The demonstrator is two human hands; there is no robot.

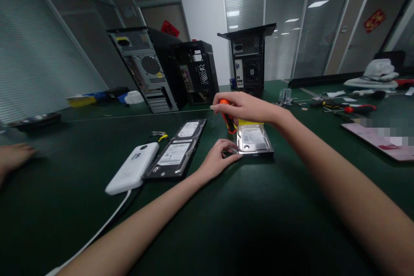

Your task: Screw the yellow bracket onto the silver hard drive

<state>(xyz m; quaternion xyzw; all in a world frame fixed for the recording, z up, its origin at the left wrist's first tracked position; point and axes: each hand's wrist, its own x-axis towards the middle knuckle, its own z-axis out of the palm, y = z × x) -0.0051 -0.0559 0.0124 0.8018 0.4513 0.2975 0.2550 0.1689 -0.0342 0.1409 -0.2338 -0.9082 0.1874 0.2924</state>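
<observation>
My right hand [237, 104] is wrapped round a screwdriver [230, 123] with an orange-red and black handle. It is held upright, tip down, over the left edge of a silver hard drive [253, 138] lying flat on the table. The exact spot where the tip meets the drive is too small to make out. At the drive's near left corner, my left hand [221, 158] grips the edge with curled fingers and thumb. Two more hard drives, a far one [188, 129] and a near one [173, 157], lie end to end to the left of that hand.
Left of the drives lies a white power bank [134, 168] with a white cable [106, 220]. Computer cases [150, 69] stand at the back. A red-handled tool [359, 108] and a pink board [378, 140] lie on the right. Another person's hand [16, 157] rests at far left.
</observation>
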